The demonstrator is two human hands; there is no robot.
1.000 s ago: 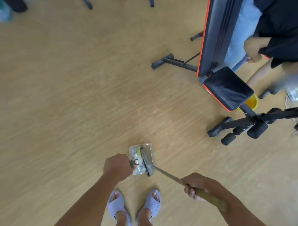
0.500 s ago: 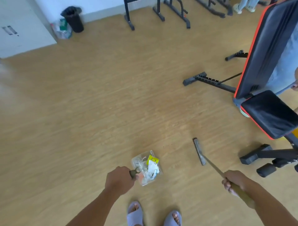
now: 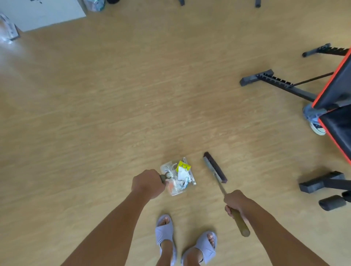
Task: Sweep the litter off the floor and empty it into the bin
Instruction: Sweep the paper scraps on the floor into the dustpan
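A clear plastic dustpan (image 3: 171, 191) hangs low over the wooden floor, just ahead of my feet. In it lies litter (image 3: 182, 172): a yellow wrapper, crumpled white paper and an orange scrap. My left hand (image 3: 147, 183) grips the dustpan's handle. My right hand (image 3: 235, 203) holds the broom's wooden handle. The broom head (image 3: 215, 167), dark-bristled, sits to the right of the dustpan, apart from it. The bin shows only as a dark sliver at the top edge (image 3: 113, 1).
A black and red weight bench (image 3: 338, 106) with floor bars (image 3: 273, 81) fills the right side. Another person's sneaker (image 3: 314, 121) stands beside it. A white cabinet (image 3: 39, 13) and a plastic bag (image 3: 94, 4) are at the far left. My slippered feet (image 3: 185, 241) are below.
The broom came off the dustpan and swung out to the right, then back closer beside it. The view turned left, away from the bench. The litter stays in the dustpan.
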